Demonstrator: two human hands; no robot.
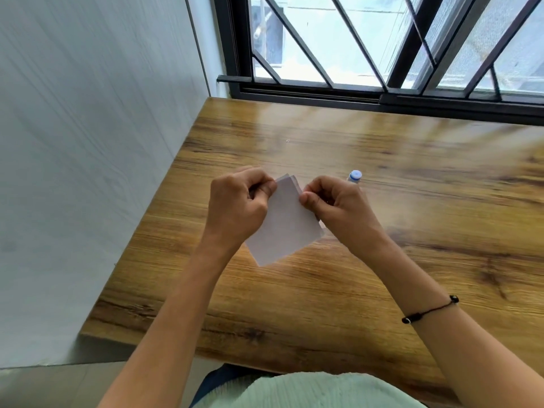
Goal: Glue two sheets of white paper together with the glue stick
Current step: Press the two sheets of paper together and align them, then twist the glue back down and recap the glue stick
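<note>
Small white paper sheets (287, 222) are held stacked above the wooden table (323, 290), tilted, with their far edges slightly fanned apart. My left hand (238, 204) pinches their left edge between thumb and curled fingers. My right hand (335, 204) pinches the right edge the same way. Just beyond my right hand lies the glue stick (354, 176), white with a blue end, mostly hidden behind my fingers.
The table runs up to a black-framed window with diagonal bars (382, 54) at the back. A pale wall (88, 142) borders the table's left edge. A black cord bracelet (426, 312) circles my right wrist.
</note>
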